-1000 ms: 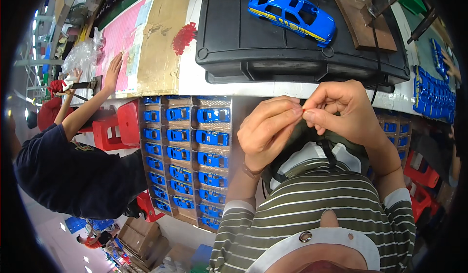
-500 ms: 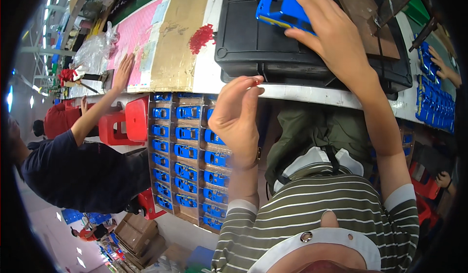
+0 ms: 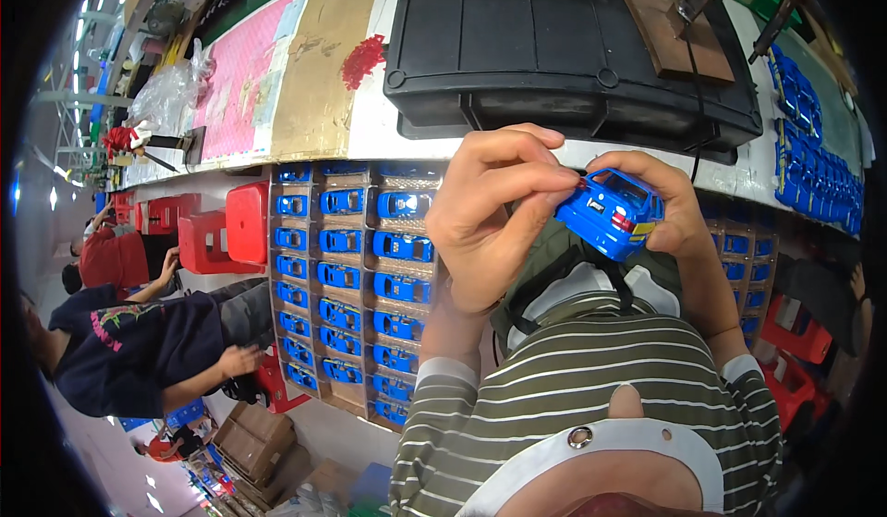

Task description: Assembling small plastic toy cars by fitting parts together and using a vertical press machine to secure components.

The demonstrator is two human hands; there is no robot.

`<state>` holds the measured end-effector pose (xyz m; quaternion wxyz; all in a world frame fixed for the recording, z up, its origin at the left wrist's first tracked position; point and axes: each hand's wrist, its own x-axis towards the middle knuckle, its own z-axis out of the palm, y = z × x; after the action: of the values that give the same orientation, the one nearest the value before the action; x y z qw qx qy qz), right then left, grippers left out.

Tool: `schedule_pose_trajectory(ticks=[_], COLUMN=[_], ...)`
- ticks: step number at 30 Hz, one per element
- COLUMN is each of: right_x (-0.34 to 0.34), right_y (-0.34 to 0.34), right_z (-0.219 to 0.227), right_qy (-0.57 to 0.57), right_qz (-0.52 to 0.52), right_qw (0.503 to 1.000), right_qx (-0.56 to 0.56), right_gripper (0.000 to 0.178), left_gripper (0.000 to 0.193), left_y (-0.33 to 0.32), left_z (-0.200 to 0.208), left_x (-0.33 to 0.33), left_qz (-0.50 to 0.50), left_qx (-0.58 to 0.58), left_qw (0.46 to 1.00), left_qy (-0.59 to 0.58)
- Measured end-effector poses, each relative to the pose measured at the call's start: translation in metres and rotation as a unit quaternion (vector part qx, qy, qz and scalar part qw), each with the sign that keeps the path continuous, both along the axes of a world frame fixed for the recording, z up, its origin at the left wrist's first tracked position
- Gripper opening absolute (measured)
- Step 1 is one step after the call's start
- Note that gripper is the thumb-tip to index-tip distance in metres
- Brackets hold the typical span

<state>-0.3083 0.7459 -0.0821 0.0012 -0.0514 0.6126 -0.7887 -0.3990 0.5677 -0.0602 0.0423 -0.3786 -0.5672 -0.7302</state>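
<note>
My right hand (image 3: 679, 205) holds a blue toy car body (image 3: 601, 219) by its side, in front of my lap, with its rear end tilted toward me. My left hand (image 3: 499, 210) is closed in a pinch, its thumb and fingertips against the left rear corner of the car. A speck of red shows at those fingertips; most of the small red piece is hidden. A loose pile of small red pieces (image 3: 363, 61) lies on the bench to the left of the black plastic crate (image 3: 554, 64).
On the crate stands a brown board (image 3: 674, 32) with a metal fixture. Divided boxes of blue toy cars (image 3: 340, 240) sit below the bench at left and right. More blue car bodies (image 3: 813, 180) line the bench at far right. A co-worker (image 3: 139, 346) is at left, near red stools (image 3: 247, 223).
My right hand has brought the car from above the crate down toward my lap. My left hand has moved right with the red piece to meet it. The co-worker has drawn an arm off the bench.
</note>
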Motion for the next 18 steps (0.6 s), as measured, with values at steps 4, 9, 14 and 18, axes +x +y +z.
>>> schedule_pose_trajectory(ticks=[4,9,14,18], right_x=[0.007,0.014,0.018,0.022], right_y=[0.001,0.005,0.005,0.01], right_z=[-0.004,-0.014,-0.014,-0.02], right_qy=[-0.009,0.002,-0.012,-0.014], right_qz=[0.007,0.022,0.023,0.037], right_qw=[0.999,0.995,0.993,0.987], right_qx=[-0.037,-0.092,-0.114,-0.159], right_gripper=[0.073,0.076,0.084,0.084], left_gripper=[0.021,0.023,0.027,0.032], left_y=[0.001,0.001,0.01,0.013], left_z=[0.005,0.01,0.01,0.016], left_x=[0.004,0.004,0.01,0.011], left_qz=[-0.024,-0.039,-0.015,-0.015], left_qx=[-0.041,-0.081,-0.088,-0.118], left_qw=[0.998,0.995,0.992,0.981], left_qy=[0.034,0.05,0.091,0.153])
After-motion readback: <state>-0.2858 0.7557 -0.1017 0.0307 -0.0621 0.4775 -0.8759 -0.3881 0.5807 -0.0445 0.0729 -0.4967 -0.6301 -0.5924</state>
